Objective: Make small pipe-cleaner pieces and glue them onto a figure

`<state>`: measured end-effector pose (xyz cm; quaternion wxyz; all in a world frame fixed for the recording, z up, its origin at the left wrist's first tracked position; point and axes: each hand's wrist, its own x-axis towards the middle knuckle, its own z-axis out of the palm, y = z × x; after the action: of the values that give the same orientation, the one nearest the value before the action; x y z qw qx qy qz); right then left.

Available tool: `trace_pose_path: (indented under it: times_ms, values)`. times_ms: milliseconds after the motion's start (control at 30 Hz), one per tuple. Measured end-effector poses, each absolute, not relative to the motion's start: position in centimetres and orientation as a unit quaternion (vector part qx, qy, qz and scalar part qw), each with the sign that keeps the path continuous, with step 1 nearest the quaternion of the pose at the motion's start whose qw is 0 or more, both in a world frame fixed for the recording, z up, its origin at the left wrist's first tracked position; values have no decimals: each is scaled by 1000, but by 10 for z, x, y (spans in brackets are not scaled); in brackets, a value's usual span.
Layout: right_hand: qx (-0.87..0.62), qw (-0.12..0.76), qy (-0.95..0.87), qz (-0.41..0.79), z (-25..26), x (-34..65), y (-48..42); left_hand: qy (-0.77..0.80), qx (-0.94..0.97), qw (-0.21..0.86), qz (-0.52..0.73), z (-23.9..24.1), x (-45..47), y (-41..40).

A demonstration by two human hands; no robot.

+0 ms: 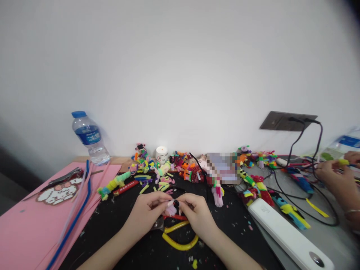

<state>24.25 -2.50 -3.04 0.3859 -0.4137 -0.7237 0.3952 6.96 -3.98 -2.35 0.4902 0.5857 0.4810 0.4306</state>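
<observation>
One small pink-and-black fuzzy piece [175, 205], pinched by left hand [150, 212] and right hand [198, 214] over one yellow-handled metal tool [180, 246]

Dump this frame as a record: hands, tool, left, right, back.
left hand: fingertips pinching a small black-and-pink piece
right hand: fingertips on the same piece
tool: yellow-handled tool on black mat, partly hidden by the hands
left side: pink sheet; water bottle near the wall
right side: long white device; another person's hand at the edge
back: white cup among colorful fuzzy figures; outlet with black plugs
</observation>
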Motion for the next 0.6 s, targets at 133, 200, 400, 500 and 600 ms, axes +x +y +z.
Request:
trace_pose_path:
  times_ms: [133, 200, 400, 500, 600]
  values:
    - [-414, 384, -728, 390, -31, 243, -25, 488, 587, 483, 429, -24, 70, -40]
    - [-415, 383, -729, 387, -32, 243, -25, 490, 585, 483, 430, -24, 69, -39]
    - [-410, 372, -740, 382, -32, 243, -25, 504, 588, 464, 430, -25, 69, -37]
    - [-409, 366, -742, 385, -33, 243, -25, 510, 588, 457, 431, -25, 68, -38]
    - [-411, 366, -743, 380, -33, 243, -24, 512, 582, 463, 430, -24, 68, -38]
